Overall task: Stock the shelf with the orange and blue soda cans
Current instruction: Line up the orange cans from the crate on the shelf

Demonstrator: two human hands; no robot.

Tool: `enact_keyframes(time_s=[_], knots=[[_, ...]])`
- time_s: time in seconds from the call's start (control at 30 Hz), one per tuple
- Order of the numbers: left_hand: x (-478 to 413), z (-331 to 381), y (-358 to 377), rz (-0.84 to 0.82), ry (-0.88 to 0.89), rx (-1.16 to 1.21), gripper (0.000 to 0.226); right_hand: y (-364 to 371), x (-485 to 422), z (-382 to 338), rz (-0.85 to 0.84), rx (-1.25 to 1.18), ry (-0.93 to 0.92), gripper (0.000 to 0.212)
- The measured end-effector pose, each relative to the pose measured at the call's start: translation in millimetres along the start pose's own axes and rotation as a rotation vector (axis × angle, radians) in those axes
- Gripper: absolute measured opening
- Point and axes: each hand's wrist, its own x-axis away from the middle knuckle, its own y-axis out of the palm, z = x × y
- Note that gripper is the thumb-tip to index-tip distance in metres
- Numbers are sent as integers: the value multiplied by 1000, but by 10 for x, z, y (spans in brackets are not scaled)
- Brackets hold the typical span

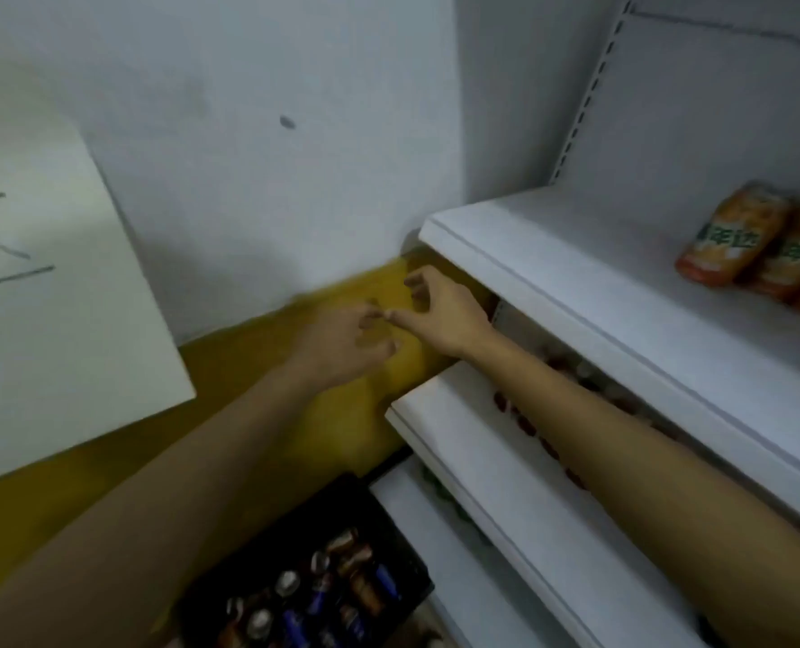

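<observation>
We see both hands stretched forward, close together, just off the left end of the white shelf unit (552, 273). The left hand (342, 339) holds nothing; its fingers (371, 316) are loosely bent and slightly spread. The right hand (440, 315) also holds nothing, and its fingers (415, 283) are curled loosely and apart from one another. The tips of the two hands meet or nearly meet; the blur keeps us from telling which. The right forearm lies across the front edges of the shelves.

We find the orange soda cans (734, 233) on the top shelf at the far right, packed side by side and well apart from the hands. More cans (323, 586), orange ones and blue ones mixed, sit in a black crate (342, 502) low in the view, below the left forearm and just beside the bottom shelf.

On a lower shelf, under the right forearm, we make out a row of small red items (524, 423), too blurred to name. Behind the hands a yellow surface (229, 367) meets a grey wall (248, 109). A white board (52, 297) with black strokes on it leans at the left.
</observation>
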Motion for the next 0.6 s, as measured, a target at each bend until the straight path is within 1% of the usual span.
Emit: enact_keyframes(time_s=[0.1,0.2,0.23,0.27,0.3,0.33,0.37,0.43,0.47,0.5,0.6], knots=[[443,-745,370,-73,-195,56,63,808,171,204,-250,61,59,67],[941,-1379,801,-233,-333,61,55,1569,418,549,-500,140,91,77],[1075,-1562,944,-299,-371,36,52,1803,485,694,-574,176,97,79],[1185,-1752,1100,-366,-398,-18,56,2022,545,838,-641,223,105,78],[1279,-1939,1267,-427,-419,-99,64,2222,593,990,-697,282,111,76],[1357,-2113,1439,-483,-422,-194,70,2413,630,1147,-743,344,116,73],[1411,-2269,1621,-530,-411,-298,72,2595,657,1315,-780,403,117,71],[1478,-2545,2010,-575,-358,-433,68,2970,690,1681,-833,483,116,67],[1485,-2678,2225,-599,-349,-442,67,3161,701,1878,-854,498,129,66],[1489,-2812,2454,-627,-378,-406,66,3361,715,2089,-880,504,156,67],[1493,-3265,3186,-667,-535,-223,65,4016,781,2693,-923,464,255,62]])
